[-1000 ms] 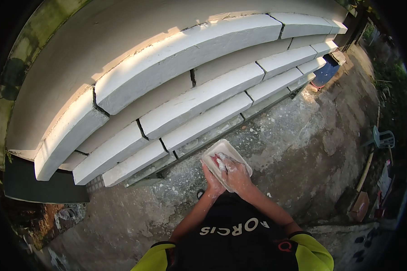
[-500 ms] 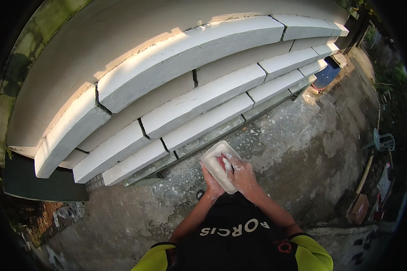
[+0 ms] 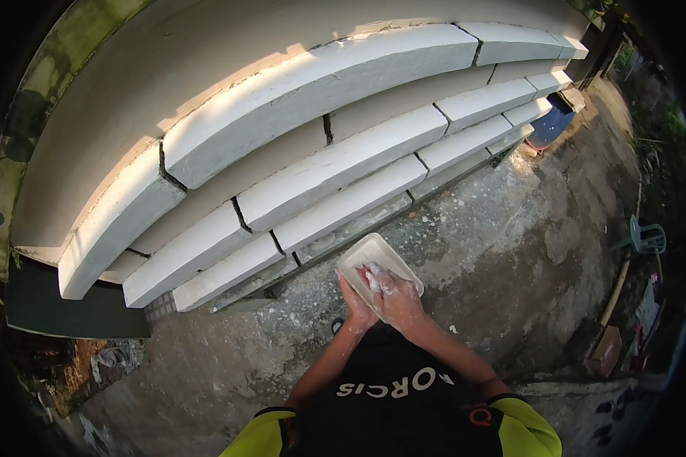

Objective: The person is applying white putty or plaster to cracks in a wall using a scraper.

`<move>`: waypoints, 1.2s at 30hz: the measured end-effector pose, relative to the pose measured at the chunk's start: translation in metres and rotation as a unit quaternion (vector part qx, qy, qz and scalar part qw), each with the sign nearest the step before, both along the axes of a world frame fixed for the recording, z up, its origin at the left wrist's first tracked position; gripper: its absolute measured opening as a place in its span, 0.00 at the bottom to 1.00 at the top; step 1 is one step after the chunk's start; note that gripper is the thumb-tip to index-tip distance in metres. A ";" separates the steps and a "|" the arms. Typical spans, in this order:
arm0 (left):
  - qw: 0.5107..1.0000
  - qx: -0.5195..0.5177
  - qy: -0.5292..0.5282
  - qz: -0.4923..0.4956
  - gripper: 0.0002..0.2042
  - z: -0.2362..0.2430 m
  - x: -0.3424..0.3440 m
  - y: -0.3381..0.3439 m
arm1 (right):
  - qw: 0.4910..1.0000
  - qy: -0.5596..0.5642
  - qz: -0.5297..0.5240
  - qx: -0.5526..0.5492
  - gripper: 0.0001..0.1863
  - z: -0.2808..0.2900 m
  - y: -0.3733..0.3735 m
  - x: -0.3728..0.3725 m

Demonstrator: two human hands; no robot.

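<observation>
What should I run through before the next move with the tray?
1. Left grip supporting the white tray: ok, it holds the tray's left side.
2. Right grip at the tray: ok, fingers reach in over a red item.
3. Red item firmly held: cannot tell, the fingers hide most of it.
4. Amount of material in the tray: cannot tell, the right grip blocks the view.
5. Gap between tray and white ledges: cannot tell from this one view.
6. Ledge joints closed: not ok, several dark gaps show.

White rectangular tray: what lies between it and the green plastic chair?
In the head view, stained grey concrete floor lies between the tray and chair.
</observation>
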State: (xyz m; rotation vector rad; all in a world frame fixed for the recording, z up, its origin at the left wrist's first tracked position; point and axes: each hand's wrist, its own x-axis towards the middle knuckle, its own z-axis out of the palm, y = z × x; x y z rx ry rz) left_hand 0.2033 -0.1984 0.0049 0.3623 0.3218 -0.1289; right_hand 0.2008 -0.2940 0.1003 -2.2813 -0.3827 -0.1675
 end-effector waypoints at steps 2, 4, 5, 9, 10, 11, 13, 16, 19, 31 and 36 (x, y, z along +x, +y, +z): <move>1.000 0.002 -0.001 0.003 0.37 0.005 0.000 0.001 | 0.998 0.026 -0.007 -0.048 0.18 -0.008 -0.004 0.004; 1.000 -0.013 -0.002 0.007 0.37 0.014 0.000 0.000 | 0.999 0.024 -0.015 -0.040 0.18 -0.010 -0.016 0.010; 1.000 -0.014 -0.001 0.008 0.37 0.021 0.001 0.000 | 0.999 -0.011 -0.042 -0.017 0.18 -0.005 -0.021 0.015; 0.999 -0.024 -0.034 -0.005 0.38 0.028 0.005 -0.003 | 0.997 -0.010 -0.075 -0.022 0.17 -0.006 -0.023 0.020; 0.999 -0.027 -0.038 -0.007 0.37 0.025 0.005 -0.003 | 0.996 0.027 -0.072 -0.037 0.17 -0.007 -0.020 0.019; 0.999 -0.026 -0.039 -0.007 0.37 0.023 0.005 -0.004 | 0.996 0.026 -0.072 -0.036 0.17 -0.010 -0.018 0.017; 1.000 -0.015 0.016 0.008 0.37 0.018 0.004 -0.004 | 0.999 0.005 -0.046 -0.013 0.19 -0.015 -0.013 0.010; 1.000 0.017 0.006 0.019 0.36 0.006 0.003 0.000 | 0.999 -0.003 -0.012 0.044 0.17 -0.011 -0.004 0.006; 1.000 0.001 -0.016 0.014 0.37 0.003 0.004 0.002 | 0.999 0.042 0.004 -0.022 0.17 -0.009 -0.004 0.008; 1.000 -0.004 0.019 0.021 0.36 0.021 0.002 -0.004 | 0.999 0.010 -0.039 0.004 0.18 -0.016 -0.010 0.012; 1.000 -0.010 -0.009 0.008 0.36 -0.004 0.001 0.003 | 1.000 0.021 0.011 -0.015 0.18 -0.013 -0.006 0.002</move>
